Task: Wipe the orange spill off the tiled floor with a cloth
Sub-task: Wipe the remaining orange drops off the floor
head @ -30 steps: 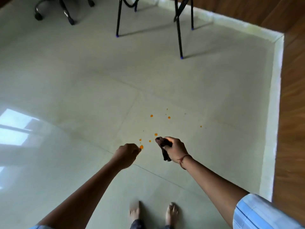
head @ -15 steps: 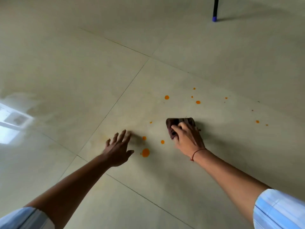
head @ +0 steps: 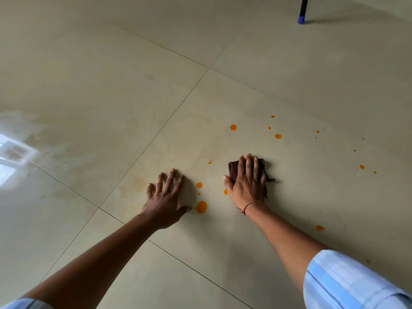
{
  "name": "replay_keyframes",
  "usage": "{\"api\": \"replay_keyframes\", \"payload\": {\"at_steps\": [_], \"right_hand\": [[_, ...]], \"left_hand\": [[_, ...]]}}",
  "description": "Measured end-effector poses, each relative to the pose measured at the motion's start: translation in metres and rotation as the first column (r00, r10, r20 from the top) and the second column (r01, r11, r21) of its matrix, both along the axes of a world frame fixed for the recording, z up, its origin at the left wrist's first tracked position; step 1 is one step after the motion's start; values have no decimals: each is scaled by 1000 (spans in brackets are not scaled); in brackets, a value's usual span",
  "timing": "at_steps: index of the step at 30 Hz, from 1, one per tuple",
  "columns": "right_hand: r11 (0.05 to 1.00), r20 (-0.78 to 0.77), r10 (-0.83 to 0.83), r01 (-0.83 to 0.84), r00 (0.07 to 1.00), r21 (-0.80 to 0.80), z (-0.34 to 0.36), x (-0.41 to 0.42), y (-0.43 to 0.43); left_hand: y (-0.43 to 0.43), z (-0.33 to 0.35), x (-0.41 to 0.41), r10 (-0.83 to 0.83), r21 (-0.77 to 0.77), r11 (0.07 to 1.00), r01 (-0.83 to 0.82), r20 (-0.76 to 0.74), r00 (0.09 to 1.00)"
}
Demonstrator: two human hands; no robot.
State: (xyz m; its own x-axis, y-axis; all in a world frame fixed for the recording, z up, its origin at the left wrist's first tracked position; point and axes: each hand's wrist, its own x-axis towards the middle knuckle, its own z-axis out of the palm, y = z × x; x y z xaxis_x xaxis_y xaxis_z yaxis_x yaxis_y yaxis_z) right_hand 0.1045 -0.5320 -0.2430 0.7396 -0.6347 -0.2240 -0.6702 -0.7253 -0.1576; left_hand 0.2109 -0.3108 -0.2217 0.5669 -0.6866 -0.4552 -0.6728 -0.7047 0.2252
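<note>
Orange drops are scattered over the pale tiled floor (head: 223,241). The largest drop (head: 201,206) lies between my hands; smaller ones (head: 233,127) dot the tile farther away and to the right (head: 320,227). My right hand (head: 247,184) lies flat, fingers straight, pressing a dark brown cloth (head: 233,169) onto the floor; most of the cloth is hidden under the palm. My left hand (head: 166,197) rests on the floor with fingers spread, just left of the largest drop, holding nothing.
A black furniture leg with a blue foot (head: 301,18) stands at the far upper right. A window's bright reflection (head: 13,157) glares on the glossy tiles at the left. Faint yellowish smears mark the floor left of my left hand.
I have gone from standing to low over the floor. My right hand, which gripped the bunched cloth, now presses it flat. My left hand has opened from a fist and settled on the tile.
</note>
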Motion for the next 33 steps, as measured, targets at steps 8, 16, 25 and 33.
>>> {"api": "replay_keyframes", "payload": {"at_steps": [8, 16, 25, 33], "right_hand": [[896, 32, 443, -442, 896, -44, 2, -79, 25], [959, 103, 282, -283, 954, -12, -4, 67, 60], [911, 85, 411, -404, 908, -86, -5, -18, 44], [728, 108, 685, -682, 720, -74, -2, -56, 104]], "left_hand": [[17, 7, -8, 125, -127, 984, -121, 26, 992], [77, 0, -5, 290, -116, 953, -281, 67, 955], [92, 9, -8, 326, -147, 933, -327, -30, 945], [115, 8, -13, 379, -183, 912, -368, 27, 925]]}}
